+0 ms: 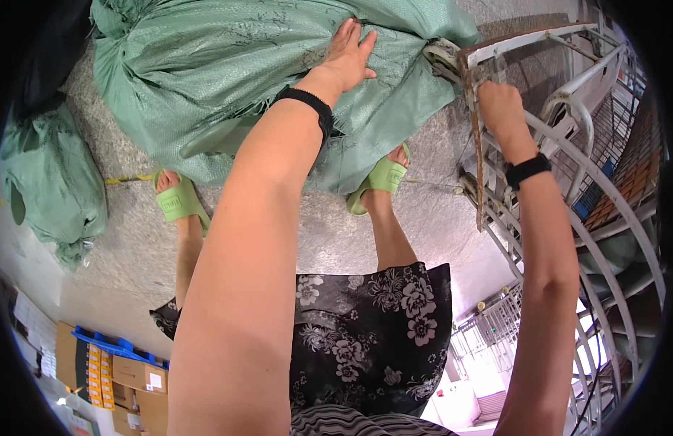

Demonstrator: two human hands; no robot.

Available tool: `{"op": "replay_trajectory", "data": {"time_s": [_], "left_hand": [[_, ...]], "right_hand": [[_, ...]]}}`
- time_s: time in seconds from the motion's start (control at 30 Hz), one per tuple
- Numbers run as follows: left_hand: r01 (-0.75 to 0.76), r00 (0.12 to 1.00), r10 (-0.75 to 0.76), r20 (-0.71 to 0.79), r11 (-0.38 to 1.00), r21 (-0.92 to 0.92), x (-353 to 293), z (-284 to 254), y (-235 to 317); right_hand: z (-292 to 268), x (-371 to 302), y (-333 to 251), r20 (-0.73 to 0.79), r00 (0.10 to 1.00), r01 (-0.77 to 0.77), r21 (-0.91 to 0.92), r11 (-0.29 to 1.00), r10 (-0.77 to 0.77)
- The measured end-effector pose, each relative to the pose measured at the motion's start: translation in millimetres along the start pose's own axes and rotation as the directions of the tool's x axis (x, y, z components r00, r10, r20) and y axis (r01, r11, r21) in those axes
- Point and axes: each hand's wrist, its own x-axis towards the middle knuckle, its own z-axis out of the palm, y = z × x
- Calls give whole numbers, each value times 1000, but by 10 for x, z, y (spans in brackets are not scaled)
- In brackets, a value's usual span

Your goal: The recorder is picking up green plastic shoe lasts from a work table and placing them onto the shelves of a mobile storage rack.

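Note:
My left hand (347, 58) lies with fingers spread on top of a large green woven sack (227, 80), its palm against the wrinkled cloth. The sack bulges across the floor just beyond my feet, with dark scrawled marks on its upper side. Over to the right, my right hand (502, 109) is closed round the edge of a metal cart frame (476, 145), whose rim shows rust and flaked paint. A caster wheel (442, 54) sits between the sack and the frame's corner.
Another green sack (56, 182) rests at the left. Wire-mesh carts (620, 145) with curved tubes line the right side. Cardboard boxes (140, 374) and a blue pallet (118, 345) show at lower left. My feet in green slippers (180, 198) stand on the concrete floor (271, 232).

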Motion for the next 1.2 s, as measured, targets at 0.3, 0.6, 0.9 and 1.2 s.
{"op": "replay_trajectory", "data": {"time_s": [0.3, 0.6, 0.9, 1.2], "left_hand": [[-81, 969, 75, -236, 997, -15, 319, 290, 314], [-277, 869, 223, -441, 959, -61, 48, 36, 352], [79, 977, -162, -141, 880, -468, -443, -705, 898], [413, 898, -424, 117, 721, -557, -1210, -715, 1787]], "right_hand": [[161, -437, 58, -6, 998, 55, 7, 998, -55], [159, -259, 284, -55, 994, 101, 71, 992, -97], [245, -263, 154, -37, 999, 6, -62, 998, -8], [353, -1722, -1028, -582, 790, 357, 691, 629, 192]]}}
